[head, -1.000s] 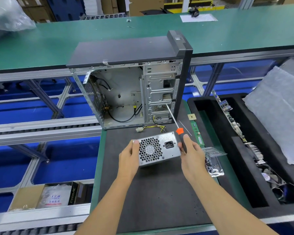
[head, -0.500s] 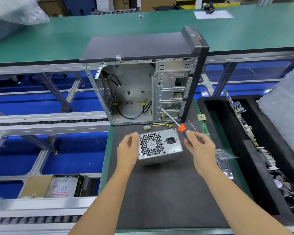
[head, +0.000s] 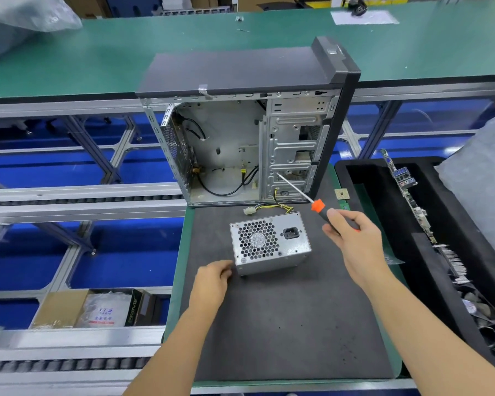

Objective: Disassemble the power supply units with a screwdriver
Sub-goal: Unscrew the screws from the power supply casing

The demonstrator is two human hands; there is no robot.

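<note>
Since before: left hand (head: pixel 212 281) has slid off the unit's side to its near left corner; right hand (head: pixel 352 238) has pulled away rightward.
Computer case (head: pixel 240 72): stands open-sided at the mat's far edge.
Foam mat (head: pixel 283 324): dark, carries the unit.
Power supply unit (head: pixel 269 242): fan grille and socket facing up, in front of the case.
Left hand: fingers curled loosely, tips touching the unit's corner, holding nothing.
Right hand: wrapped round the screwdriver's handle, apart from the unit.
Screwdriver (head: pixel 317 206): shaft pointing toward the case's drive bays.
</note>
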